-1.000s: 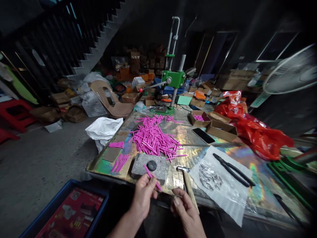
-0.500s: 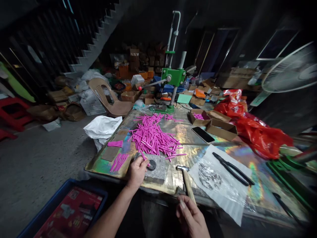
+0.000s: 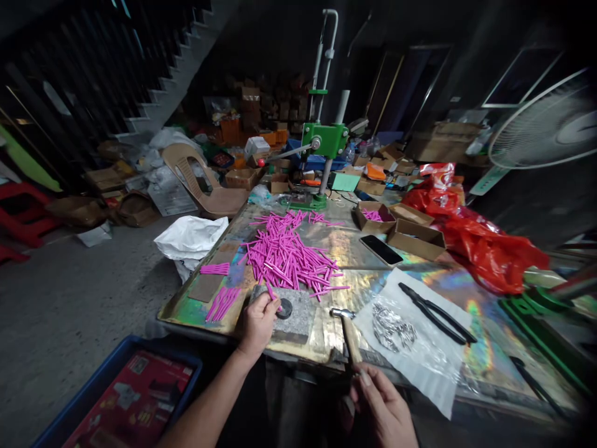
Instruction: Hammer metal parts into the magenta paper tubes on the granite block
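Note:
My left hand (image 3: 257, 322) pinches a pink stick (image 3: 271, 292) and holds it against the black disc (image 3: 284, 307) on a grey stone block (image 3: 301, 317). My right hand (image 3: 382, 407) is closed around the wooden handle of a small hammer (image 3: 347, 330), whose metal head rests on the table just right of the block. A big heap of pink sticks (image 3: 286, 255) lies behind the block. Two smaller bundles of pink sticks (image 3: 224, 302) lie to its left.
Black pliers (image 3: 436, 305) and a pile of small metal parts (image 3: 392, 326) lie on a clear plastic sheet at right. A phone (image 3: 381, 249), cardboard boxes (image 3: 413, 236), a red bag (image 3: 485, 249) and a green press (image 3: 324, 146) stand farther back. A blue crate (image 3: 116, 398) sits on the floor at left.
My left hand carried the pink stick from in front of me forward to the black disc on the block. My right hand slid back down the hammer handle.

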Demonstrator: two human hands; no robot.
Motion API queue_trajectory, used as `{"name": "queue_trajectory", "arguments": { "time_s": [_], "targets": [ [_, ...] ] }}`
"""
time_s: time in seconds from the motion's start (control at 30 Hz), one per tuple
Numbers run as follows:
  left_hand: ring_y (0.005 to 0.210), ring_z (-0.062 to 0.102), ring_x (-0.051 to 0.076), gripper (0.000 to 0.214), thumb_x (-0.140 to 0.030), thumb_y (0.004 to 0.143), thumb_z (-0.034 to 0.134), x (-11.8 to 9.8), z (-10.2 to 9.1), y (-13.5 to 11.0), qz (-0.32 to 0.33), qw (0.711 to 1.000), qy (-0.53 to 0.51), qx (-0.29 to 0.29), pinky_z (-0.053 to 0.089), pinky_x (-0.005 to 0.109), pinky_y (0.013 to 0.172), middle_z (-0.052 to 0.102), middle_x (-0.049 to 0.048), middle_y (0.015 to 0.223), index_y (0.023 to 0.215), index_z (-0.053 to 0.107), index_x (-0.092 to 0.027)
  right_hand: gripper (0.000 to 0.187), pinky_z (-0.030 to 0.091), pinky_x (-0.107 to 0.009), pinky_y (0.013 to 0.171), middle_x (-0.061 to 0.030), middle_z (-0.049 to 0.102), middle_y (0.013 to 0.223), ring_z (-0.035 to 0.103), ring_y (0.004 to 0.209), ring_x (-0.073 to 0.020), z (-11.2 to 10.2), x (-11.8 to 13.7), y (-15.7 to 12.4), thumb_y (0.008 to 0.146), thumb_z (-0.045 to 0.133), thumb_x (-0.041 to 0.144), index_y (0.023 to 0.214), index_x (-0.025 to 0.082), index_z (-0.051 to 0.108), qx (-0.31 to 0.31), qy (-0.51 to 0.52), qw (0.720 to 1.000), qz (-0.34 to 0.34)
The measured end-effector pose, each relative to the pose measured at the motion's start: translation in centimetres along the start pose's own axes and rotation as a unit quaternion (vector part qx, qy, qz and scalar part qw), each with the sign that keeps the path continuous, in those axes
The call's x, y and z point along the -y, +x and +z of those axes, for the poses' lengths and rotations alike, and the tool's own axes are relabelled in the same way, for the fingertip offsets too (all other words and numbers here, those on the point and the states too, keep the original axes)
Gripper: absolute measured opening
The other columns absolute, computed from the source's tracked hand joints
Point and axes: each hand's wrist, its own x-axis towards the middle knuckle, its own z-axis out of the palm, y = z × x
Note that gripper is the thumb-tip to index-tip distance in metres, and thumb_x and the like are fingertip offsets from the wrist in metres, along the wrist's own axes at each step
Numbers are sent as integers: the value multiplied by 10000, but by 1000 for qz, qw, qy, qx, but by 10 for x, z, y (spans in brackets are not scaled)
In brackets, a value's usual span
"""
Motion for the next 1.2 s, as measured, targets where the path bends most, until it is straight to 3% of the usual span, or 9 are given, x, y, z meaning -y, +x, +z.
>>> {"name": "queue_trajectory", "arguments": {
  "time_s": [0.13,0.27,0.37,0.5,0.6,0.7,0.87,0.97,1.2],
  "targets": [
    [477,500,101,134,-245,754,477,-2,-2,0,44,997,65,14,414,194,476,562,-21,556,684,569,-176,354,436,-267,533,-20,588,635,556,583,-190,-18,3,18,706,525,519,823,186,555,-32,-161,985,-48],
    [541,531,112,132,-196,755,466,-10,-5,2,128,981,142,41,423,207,542,572,-13,591,696,582,-173,333,447,-357,694,-127,622,910,594,811,-278,-24,-6,37,738,432,468,883,188,537,-15,-428,897,-105],
    [581,546,120,149,-171,767,451,-16,-7,4,184,963,182,74,423,212,565,579,1,612,691,579,-167,301,442,-367,671,-166,584,983,597,811,-285,-21,-16,46,745,408,382,940,173,501,6,-507,858,-87],
    [596,554,126,180,-140,782,424,-20,-8,6,227,945,210,106,424,218,567,575,14,611,674,565,-168,323,428,-324,596,-40,591,695,596,622,-237,-19,-18,53,683,464,301,989,196,464,-14,-433,901,0],
    [596,557,126,185,-132,793,418,-20,-9,6,250,938,214,107,428,220,567,578,16,609,684,564,-169,394,394,-277,486,46,504,548,527,476,-184,-18,-7,54,663,504,321,1031,193,443,12,-226,972,61],
    [593,561,127,189,-133,804,417,-17,-8,6,269,934,211,102,432,218,563,581,18,604,690,564,-167,409,360,-236,434,75,464,548,482,444,-137,-13,13,48,658,571,330,1025,199,445,73,-46,995,56],
    [592,563,131,193,-124,804,417,-9,-7,7,283,930,215,90,431,215,559,580,23,604,689,566,-163,275,335,-187,367,46,503,709,507,464,-102,4,55,25,704,605,373,892,227,467,163,-34,986,28],
    [574,552,127,214,-112,799,407,-7,-6,7,288,929,216,87,429,215,559,569,19,583,665,565,-164,231,372,-189,396,40,498,700,487,474,-96,14,73,18,764,535,391,912,224,478,180,-103,976,-65],
    [548,547,131,237,-68,777,383,-14,-6,5,295,926,223,79,412,215,520,566,20,563,661,563,-168,332,496,-234,573,-38,665,750,610,655,-180,23,129,18,779,476,324,1061,181,580,185,-357,875,-270]
  ]
}}
